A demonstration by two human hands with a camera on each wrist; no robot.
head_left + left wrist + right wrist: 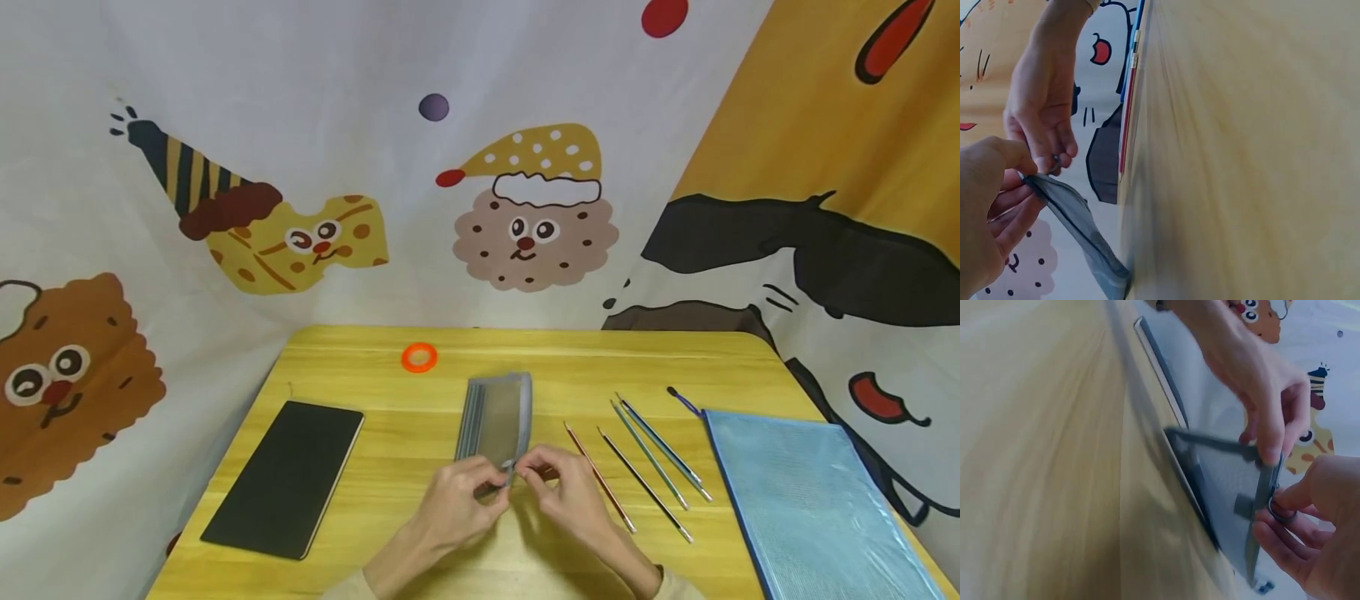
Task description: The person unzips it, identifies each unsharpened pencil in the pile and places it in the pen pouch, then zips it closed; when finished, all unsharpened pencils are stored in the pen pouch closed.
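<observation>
A grey, partly see-through zip pouch (498,417) stands tipped up from the table, its near end raised between both hands. My left hand (463,496) pinches the pouch's near corner between thumb and fingers. Close beside it, my right hand (566,496) pinches the zipper pull, whose small metal ring (1282,512) shows between thumb and fingers in the right wrist view. Seen from the left wrist, the pouch (1082,219) slopes down from the fingers, its lower end at the tabletop.
Several pencils (645,482) lie slanted right of the pouch. Farther right is a blue mesh zip folder (825,500) with a dark strap (684,402). A black notebook (288,479) lies at left, and an orange ring (418,357) near the back edge. Behind the table hangs a printed curtain (337,108).
</observation>
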